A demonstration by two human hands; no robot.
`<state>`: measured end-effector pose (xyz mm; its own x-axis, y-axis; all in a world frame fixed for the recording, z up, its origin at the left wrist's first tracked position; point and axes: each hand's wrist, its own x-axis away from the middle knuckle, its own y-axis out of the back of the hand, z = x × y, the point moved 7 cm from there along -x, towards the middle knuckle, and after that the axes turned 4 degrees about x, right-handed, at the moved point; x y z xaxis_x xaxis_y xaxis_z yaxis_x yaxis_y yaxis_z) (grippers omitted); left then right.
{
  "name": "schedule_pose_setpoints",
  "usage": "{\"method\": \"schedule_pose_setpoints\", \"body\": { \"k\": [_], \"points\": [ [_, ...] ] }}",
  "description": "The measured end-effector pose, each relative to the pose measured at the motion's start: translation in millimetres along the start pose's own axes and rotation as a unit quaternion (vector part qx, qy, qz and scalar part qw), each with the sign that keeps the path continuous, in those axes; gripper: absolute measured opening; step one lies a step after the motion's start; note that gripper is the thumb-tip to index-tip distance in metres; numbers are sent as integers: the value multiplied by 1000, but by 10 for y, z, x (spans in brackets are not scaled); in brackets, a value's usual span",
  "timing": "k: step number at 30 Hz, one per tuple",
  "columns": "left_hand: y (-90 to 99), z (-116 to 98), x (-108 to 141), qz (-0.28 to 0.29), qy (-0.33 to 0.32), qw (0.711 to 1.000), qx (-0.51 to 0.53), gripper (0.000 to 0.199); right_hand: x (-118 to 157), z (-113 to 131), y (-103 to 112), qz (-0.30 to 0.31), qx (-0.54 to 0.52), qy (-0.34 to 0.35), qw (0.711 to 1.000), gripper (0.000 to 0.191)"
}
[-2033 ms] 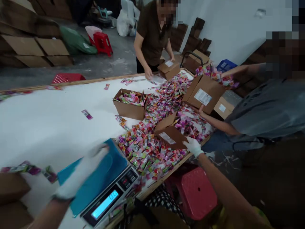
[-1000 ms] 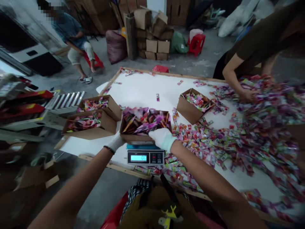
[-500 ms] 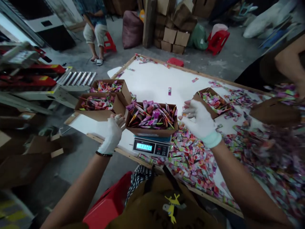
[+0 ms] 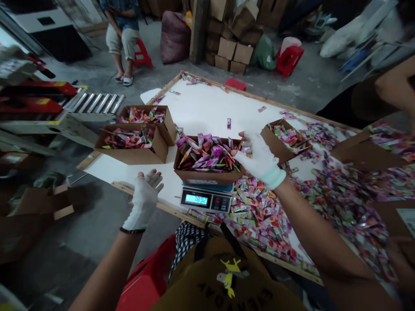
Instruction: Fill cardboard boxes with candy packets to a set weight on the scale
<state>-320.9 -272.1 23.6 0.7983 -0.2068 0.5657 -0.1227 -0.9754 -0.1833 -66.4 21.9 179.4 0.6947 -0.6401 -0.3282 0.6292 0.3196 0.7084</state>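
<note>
An open cardboard box (image 4: pixel 210 177) full of small purple and pink packets (image 4: pixel 207 152) rests on a digital scale (image 4: pixel 205 200) with a lit display. My right hand (image 4: pixel 257 159), in a white fingerless glove, is at the box's right side, fingers spread; whether the fingertips touch the box is unclear. Left of the scale, over the table's front edge, my left hand (image 4: pixel 145 196) wears the same kind of glove. Its fingers are apart and hold nothing. Two more filled boxes (image 4: pixel 139 156) (image 4: pixel 168 125) stand to the left, and another (image 4: pixel 275 142) stands to the right.
Loose packets (image 4: pixel 262 216) cover the right part of the white table (image 4: pixel 204 108), which has a wooden rim. At the right edge are another person's arm (image 4: pixel 395 88) and more boxes. A roller conveyor (image 4: pixel 97 103) stands at the left. Someone sits on a red stool (image 4: pixel 142 54) beyond.
My right hand has moved left to the box's right corner. My left hand has lowered slightly, away from the box. The scale's reading has changed, and a box has appeared at the right edge.
</note>
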Motion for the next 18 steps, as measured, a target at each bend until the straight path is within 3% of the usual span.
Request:
{"method": "schedule_pose_setpoints", "body": {
  "k": [2, 5, 8, 10, 11, 13, 16, 18],
  "points": [
    [18, 33, -89, 3, 18, 1000, -4, 51, -43, 84, -109, 22, 33, -15, 999, 63],
    [-10, 120, -204, 11, 58, 998, -11, 49, -115, 238, -465, 102, 88, -22, 991, 60],
    [-8, 212, -292, 27, 96, 995, -14, 46, -180, 373, -877, 185, 113, -12, 976, 23],
    [54, 248, -363, 41, 111, 993, -17, 44, -214, 428, -980, 196, 112, -19, 974, 10],
    [106, 254, -408, 46, 114, 992, -19, 43, -221, 444, -946, 187, 105, -29, 976, 12],
    [252, 253, -515, 44, 120, 992, -23, 41, -196, 455, -679, 133, 77, -62, 986, 14],
    [480, 233, -682, 30, 126, 991, -25, 38, -20, 428, 54, 37, 50, -105, 992, 17],
    [586, 223, -774, 22, 127, 991, -23, 36, 155, 387, 547, 16, 81, -121, 989, 21]
  ]
}}
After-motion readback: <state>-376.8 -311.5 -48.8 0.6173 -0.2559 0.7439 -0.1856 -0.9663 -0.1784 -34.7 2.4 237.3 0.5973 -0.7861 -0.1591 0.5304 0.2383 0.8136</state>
